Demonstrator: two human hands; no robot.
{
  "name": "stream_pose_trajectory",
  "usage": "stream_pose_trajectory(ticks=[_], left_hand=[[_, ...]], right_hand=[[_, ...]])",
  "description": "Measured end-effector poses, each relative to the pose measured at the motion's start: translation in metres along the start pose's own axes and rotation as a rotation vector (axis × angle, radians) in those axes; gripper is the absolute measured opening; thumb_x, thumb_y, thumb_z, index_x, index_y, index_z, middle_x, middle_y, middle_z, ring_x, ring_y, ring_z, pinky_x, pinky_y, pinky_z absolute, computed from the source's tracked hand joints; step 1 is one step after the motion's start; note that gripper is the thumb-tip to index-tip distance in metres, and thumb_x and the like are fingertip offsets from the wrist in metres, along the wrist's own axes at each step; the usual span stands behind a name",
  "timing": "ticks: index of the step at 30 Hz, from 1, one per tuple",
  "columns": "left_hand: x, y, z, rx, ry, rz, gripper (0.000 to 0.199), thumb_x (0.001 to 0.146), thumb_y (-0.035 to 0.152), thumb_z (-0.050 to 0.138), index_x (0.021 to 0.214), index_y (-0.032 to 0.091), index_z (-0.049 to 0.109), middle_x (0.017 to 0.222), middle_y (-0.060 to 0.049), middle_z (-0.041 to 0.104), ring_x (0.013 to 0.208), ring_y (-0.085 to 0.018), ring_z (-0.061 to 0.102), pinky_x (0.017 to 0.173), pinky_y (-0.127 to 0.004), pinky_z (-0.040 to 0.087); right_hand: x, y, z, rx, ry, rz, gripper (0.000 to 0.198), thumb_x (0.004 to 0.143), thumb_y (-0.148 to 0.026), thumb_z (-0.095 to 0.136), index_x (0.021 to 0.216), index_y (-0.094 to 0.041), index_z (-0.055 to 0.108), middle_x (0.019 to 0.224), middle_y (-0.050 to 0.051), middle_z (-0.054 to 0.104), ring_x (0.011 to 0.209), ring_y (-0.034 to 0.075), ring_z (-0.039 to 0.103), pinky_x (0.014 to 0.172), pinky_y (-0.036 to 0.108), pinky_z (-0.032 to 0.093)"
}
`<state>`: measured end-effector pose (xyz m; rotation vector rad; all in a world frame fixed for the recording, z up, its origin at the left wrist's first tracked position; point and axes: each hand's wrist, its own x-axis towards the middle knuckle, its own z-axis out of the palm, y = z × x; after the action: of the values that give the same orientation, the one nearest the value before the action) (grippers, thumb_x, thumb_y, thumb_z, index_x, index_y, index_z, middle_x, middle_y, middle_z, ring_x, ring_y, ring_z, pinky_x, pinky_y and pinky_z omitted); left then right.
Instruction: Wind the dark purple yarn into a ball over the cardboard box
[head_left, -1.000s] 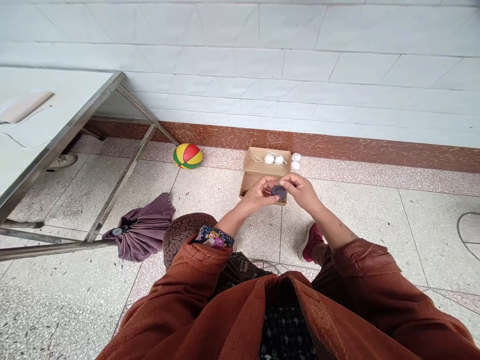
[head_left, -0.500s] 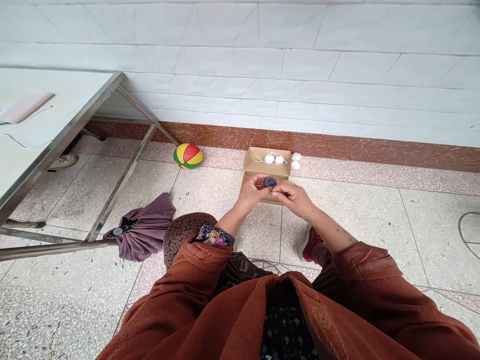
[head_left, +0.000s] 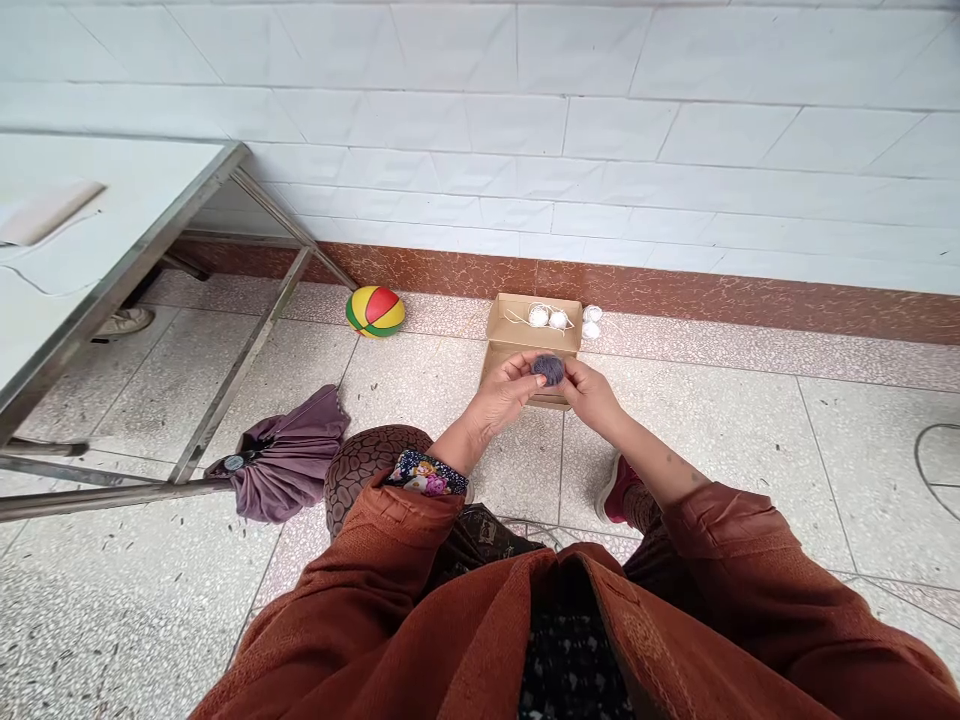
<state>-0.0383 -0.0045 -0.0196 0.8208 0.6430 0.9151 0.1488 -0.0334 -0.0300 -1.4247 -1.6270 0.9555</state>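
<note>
A small ball of dark grey-purple yarn (head_left: pixel 549 370) is held up in front of me, above the open cardboard box (head_left: pixel 504 354). My left hand (head_left: pixel 504 392) grips it from the left, with the thumb on its near side. Against its right side, my right hand (head_left: pixel 592 393) has its thumb and fingers closed on the yarn; its fingertips are partly hidden. Two white yarn balls (head_left: pixel 538 316) with loose strands lie in the far part of the box, on its lid. Two more white balls (head_left: pixel 592 330) sit on the floor just right of it.
A red, yellow and green ball (head_left: pixel 376 311) rests on the floor near the wall. To the left stands a metal-framed table (head_left: pixel 172 180), with a folded purple umbrella (head_left: pixel 289 455) by its leg. A dark cable (head_left: pixel 930 465) curves across the floor at far right.
The yarn ball has turned and shifted slightly right, showing more of its side. My right hand's fingers have moved from the strand below it to the ball's right side.
</note>
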Motion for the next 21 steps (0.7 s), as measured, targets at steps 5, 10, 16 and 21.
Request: stream_pose_trajectory(ticks=[5,10,16,21], left_hand=[[0.008,-0.003,-0.007,0.181,0.243,0.087,0.044,0.067,0.029,0.094,0.106,0.02,0.076,0.107,-0.005,0.079,0.102,-0.019,0.071,0.104,-0.038,0.052],[0.004,-0.005,-0.005,0.362,0.107,-0.001,0.046,0.065,0.026,0.095,0.107,0.018,0.076,0.102,-0.005,0.078,0.09,-0.016,0.069,0.092,-0.034,0.053],[-0.004,0.001,0.003,0.111,-0.074,-0.003,0.06,0.069,0.03,0.097,0.124,0.024,0.073,0.107,-0.005,0.077,0.099,-0.017,0.07,0.097,-0.035,0.052],[0.003,0.0,-0.001,0.104,0.11,0.108,0.05,0.071,0.033,0.094,0.114,0.021,0.07,0.109,-0.004,0.075,0.102,-0.017,0.068,0.1,-0.035,0.051]], right_hand=[[-0.008,-0.015,-0.004,0.006,-0.182,-0.14,0.019,0.102,-0.042,0.061,0.099,-0.024,0.069,0.083,0.001,0.068,0.074,0.019,0.059,0.074,0.032,0.049],[0.002,-0.015,-0.016,0.036,0.016,-0.196,0.028,0.102,-0.05,0.064,0.088,-0.026,0.071,0.088,0.004,0.071,0.085,0.022,0.064,0.082,0.037,0.051],[0.011,0.002,-0.012,0.054,0.122,-0.028,0.033,0.1,-0.053,0.063,0.084,-0.025,0.065,0.079,0.002,0.066,0.075,0.02,0.059,0.075,0.034,0.048],[-0.003,-0.004,0.002,0.0,-0.026,-0.061,0.022,0.102,-0.043,0.061,0.093,-0.024,0.068,0.085,0.003,0.07,0.077,0.02,0.061,0.073,0.032,0.049]])
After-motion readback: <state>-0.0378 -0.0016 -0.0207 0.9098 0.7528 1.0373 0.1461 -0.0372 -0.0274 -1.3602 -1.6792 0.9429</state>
